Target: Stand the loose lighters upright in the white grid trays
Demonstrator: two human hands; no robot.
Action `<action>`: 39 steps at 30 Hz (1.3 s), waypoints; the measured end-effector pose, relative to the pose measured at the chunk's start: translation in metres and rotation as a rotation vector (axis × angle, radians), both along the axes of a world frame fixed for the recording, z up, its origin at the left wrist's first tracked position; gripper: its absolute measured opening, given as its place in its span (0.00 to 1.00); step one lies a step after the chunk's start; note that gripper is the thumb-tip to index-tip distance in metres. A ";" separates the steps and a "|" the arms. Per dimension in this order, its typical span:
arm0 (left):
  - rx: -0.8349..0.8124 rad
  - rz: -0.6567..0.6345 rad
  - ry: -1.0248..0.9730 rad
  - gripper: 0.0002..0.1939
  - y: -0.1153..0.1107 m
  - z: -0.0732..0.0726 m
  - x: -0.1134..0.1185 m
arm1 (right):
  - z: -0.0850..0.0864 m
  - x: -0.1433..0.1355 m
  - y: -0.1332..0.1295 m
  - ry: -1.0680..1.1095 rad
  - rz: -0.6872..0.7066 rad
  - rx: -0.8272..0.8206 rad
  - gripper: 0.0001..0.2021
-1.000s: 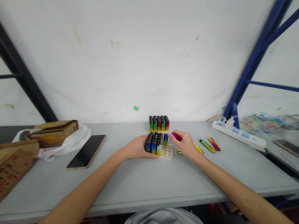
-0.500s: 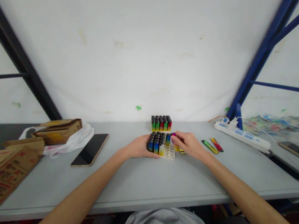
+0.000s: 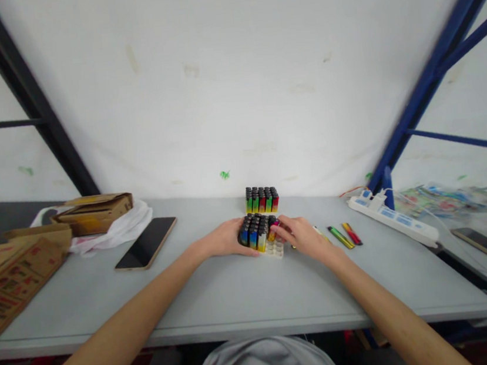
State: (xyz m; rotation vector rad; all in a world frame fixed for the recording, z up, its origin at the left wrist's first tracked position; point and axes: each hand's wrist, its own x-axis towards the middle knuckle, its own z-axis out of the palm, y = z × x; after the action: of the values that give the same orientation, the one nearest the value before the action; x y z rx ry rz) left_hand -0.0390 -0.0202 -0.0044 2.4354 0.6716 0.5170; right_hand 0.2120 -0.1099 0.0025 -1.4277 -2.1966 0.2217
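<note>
A pale tray [image 3: 275, 249] with round holes stands at the middle of the table, its left part packed with upright black-topped lighters [image 3: 253, 237]. My left hand [image 3: 230, 238] is wrapped round the left side of this group. Between the fingertips of my right hand [image 3: 296, 234] is a pink and yellow lighter [image 3: 272, 231], upright over the tray beside the packed ones. Behind stands a second block of upright lighters [image 3: 262, 200], green and red. A green lighter [image 3: 341, 237] and a red one [image 3: 351, 234] lie right of my right hand.
A phone [image 3: 147, 244] lies on the left of the table [image 3: 223, 303], near a cardboard box [image 3: 92, 216] on a white bag and a larger carton [image 3: 20, 281]. At right are a power strip [image 3: 394, 222] and a blue frame [image 3: 418, 90].
My right hand has moved slightly left with the pink and yellow lighter, from the tray's right edge to beside the packed lighters. My left hand has stayed in place.
</note>
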 end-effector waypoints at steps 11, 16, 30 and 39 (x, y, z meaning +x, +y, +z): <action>-0.008 -0.003 -0.006 0.40 0.000 0.000 0.000 | -0.007 0.007 0.004 0.075 0.030 0.025 0.17; 0.012 -0.002 -0.013 0.41 0.002 -0.002 0.000 | -0.004 0.000 0.001 -0.010 0.005 0.054 0.16; -0.014 -0.002 -0.017 0.42 0.001 -0.001 0.000 | 0.010 0.048 0.005 -0.244 -0.263 0.070 0.23; -0.020 0.021 -0.004 0.43 0.002 -0.002 -0.001 | 0.006 0.115 0.013 -0.159 -0.330 -0.044 0.16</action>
State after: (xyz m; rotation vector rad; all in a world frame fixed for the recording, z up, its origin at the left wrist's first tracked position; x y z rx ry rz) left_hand -0.0398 -0.0178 -0.0061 2.4099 0.6977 0.5210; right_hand 0.3268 -0.0971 0.0080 -1.8603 -2.0454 0.0414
